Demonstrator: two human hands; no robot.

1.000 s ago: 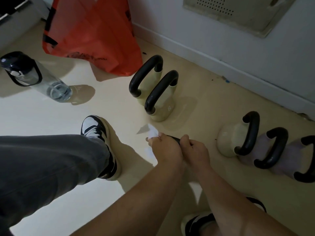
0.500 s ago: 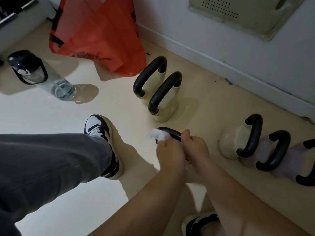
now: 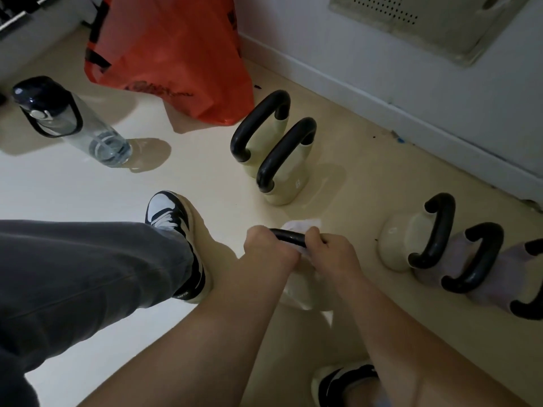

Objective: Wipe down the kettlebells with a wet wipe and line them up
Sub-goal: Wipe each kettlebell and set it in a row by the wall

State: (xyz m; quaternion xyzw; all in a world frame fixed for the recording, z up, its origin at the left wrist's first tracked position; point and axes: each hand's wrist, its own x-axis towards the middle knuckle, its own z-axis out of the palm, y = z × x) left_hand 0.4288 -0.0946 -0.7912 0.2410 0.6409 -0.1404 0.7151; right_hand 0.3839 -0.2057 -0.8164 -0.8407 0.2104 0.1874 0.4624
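Note:
A cream kettlebell (image 3: 299, 289) with a black handle (image 3: 286, 235) stands on the floor between my feet. My left hand (image 3: 264, 251) is closed around the handle's left end. My right hand (image 3: 333, 255) grips its right end, and the white wet wipe (image 3: 302, 224) bunches out from under those fingers, against the handle. Two cream kettlebells (image 3: 289, 183) stand side by side further back. At the right stand a cream kettlebell (image 3: 396, 245) and two pale lilac ones (image 3: 467, 254), close together in a row.
A clear water bottle (image 3: 73, 127) with a dark lid stands at the left. An orange plastic bag (image 3: 170, 48) leans by the wall's white skirting (image 3: 411, 107). My left shoe (image 3: 176, 227) and right shoe (image 3: 343, 380) flank the held kettlebell.
The wipe has shifted from the handle's left end, by my left hand, to the right end by my right hand. More of the black handle shows between my hands.

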